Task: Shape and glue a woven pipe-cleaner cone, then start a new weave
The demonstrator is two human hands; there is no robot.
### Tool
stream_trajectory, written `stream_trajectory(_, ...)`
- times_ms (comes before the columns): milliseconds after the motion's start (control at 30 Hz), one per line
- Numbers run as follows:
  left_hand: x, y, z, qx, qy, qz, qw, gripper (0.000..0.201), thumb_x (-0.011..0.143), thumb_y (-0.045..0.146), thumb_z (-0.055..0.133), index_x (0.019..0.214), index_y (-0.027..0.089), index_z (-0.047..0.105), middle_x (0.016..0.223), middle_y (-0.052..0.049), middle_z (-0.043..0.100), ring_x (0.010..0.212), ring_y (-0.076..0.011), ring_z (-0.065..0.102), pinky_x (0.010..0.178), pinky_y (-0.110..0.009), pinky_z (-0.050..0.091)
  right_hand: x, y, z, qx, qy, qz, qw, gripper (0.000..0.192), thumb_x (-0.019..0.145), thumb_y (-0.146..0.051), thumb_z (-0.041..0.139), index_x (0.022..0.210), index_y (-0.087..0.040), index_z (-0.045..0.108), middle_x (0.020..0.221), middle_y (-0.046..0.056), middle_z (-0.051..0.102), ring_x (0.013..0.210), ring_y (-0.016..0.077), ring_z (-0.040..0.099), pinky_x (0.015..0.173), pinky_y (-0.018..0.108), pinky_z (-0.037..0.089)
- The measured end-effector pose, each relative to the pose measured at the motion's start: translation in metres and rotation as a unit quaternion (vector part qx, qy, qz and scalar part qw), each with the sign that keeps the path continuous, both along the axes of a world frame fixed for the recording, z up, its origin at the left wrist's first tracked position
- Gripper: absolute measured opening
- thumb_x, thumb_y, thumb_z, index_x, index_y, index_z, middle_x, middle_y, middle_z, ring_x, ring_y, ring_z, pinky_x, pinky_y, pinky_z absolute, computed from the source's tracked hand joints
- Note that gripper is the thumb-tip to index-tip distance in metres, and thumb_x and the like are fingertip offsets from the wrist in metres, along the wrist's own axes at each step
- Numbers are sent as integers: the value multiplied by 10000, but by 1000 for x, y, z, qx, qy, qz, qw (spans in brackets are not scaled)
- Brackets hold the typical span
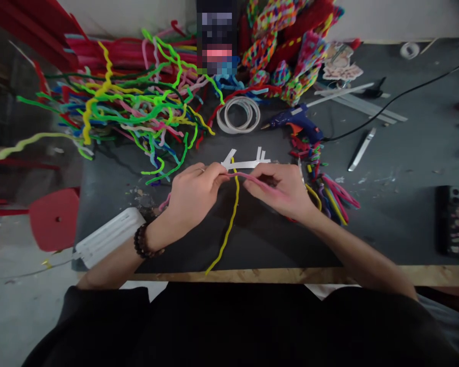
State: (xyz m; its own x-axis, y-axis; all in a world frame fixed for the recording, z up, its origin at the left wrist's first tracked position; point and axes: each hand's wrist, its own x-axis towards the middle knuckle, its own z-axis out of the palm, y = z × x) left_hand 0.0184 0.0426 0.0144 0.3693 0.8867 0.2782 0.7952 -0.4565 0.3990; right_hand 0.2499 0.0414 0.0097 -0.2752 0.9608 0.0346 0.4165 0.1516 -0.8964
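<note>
Two hands work above one grey table (397, 204). The left hand (194, 199) is closed, thumb and fingertips pinching one pink stem (235, 174). The right hand (285, 188) is half curled; the same stem lies along its thumb, but how firmly it grips, I cannot tell. The pink stem stretches between both hands, in the middle of the scene.

Beneath it passes one yellow stem (229, 229), whose near end reaches the wooden near edge (252, 275) of the table. Just beyond the hands is one white strip piece (244, 164) with short arms.

Farther are overlapping white rings (257, 114), at least two, and, to their right, one blue glue gun (298, 122). On the far left is one heap of coloured stems (137, 107), too tangled for counting; some hang over the left edge.

One white box (109, 237) lies beside the left forearm, at the near left corner. The widest stretch of bare surface is between the right forearm and one dark case (458, 221) on the right.
</note>
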Motion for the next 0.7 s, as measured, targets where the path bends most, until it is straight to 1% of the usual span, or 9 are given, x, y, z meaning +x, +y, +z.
stream_trajectory(100,0,-2,-1,48,41,-20,998,219,1054,320,594,922,223,740,687,-14,645,717,-172,634,672,-301,428,-2,0,3,22,15,-13,1000,209,877,-408,802,958,-215,791,833,-4,774,686,124,655,635,264,478)
stream_trajectory(200,2,-5,1,88,49,-43,994,213,1051,282,589,905,219,731,660,-12,644,707,-176,626,682,-314,431,-3,-1,2,33,38,-35,998,179,897,-392,788,901,-213,797,814,5,783,680,135,681,639,269,511)
stream_trajectory(267,2,-6,2,103,39,-51,993,187,1045,264,603,917,228,735,663,-4,656,709,-174,629,688,-314,435,-4,-2,-1,39,24,-39,998,150,915,-365,773,926,-223,820,822,8,800,691,144,705,656,277,530)
stream_trajectory(367,4,-8,4,102,36,-46,993,185,1048,287,610,931,233,743,643,3,640,685,-171,622,673,-315,427,-5,-3,-5,60,15,-42,997,143,923,-356,772,974,-242,841,894,12,830,761,161,751,714,291,555)
stream_trajectory(467,4,-10,7,63,7,-21,998,209,1050,333,613,925,222,739,655,4,660,655,-158,622,659,-308,427,-3,-3,-7,100,0,-42,994,137,935,-355,763,903,-243,834,869,8,825,744,151,741,697,285,539)
stream_trajectory(533,3,-8,10,21,-39,-14,999,177,1040,305,625,928,225,737,714,13,717,662,-140,646,658,-289,441,0,-2,-6,141,-23,1,990,132,956,-338,733,916,-249,822,833,3,810,704,140,715,662,282,517)
stream_trajectory(600,1,-4,11,-38,-86,-26,995,121,1014,239,641,944,232,740,796,27,771,684,-122,681,654,-264,456,2,-2,-2,182,-55,96,977,136,982,-310,690,944,-259,810,813,0,795,678,133,692,633,282,491)
stream_trajectory(667,0,1,10,-78,-115,-41,989,127,978,160,640,943,230,741,852,33,796,729,-119,715,670,-249,474,5,-2,6,189,-64,172,965,148,1002,-290,656,973,-261,798,833,0,794,679,128,688,627,280,482)
stream_trajectory(700,0,2,8,-92,-119,-49,987,142,959,128,640,937,227,739,860,34,800,749,-122,725,681,-247,482,6,-2,10,175,-55,184,966,147,1007,-287,653,972,-256,792,848,-1,796,691,126,694,636,277,487)
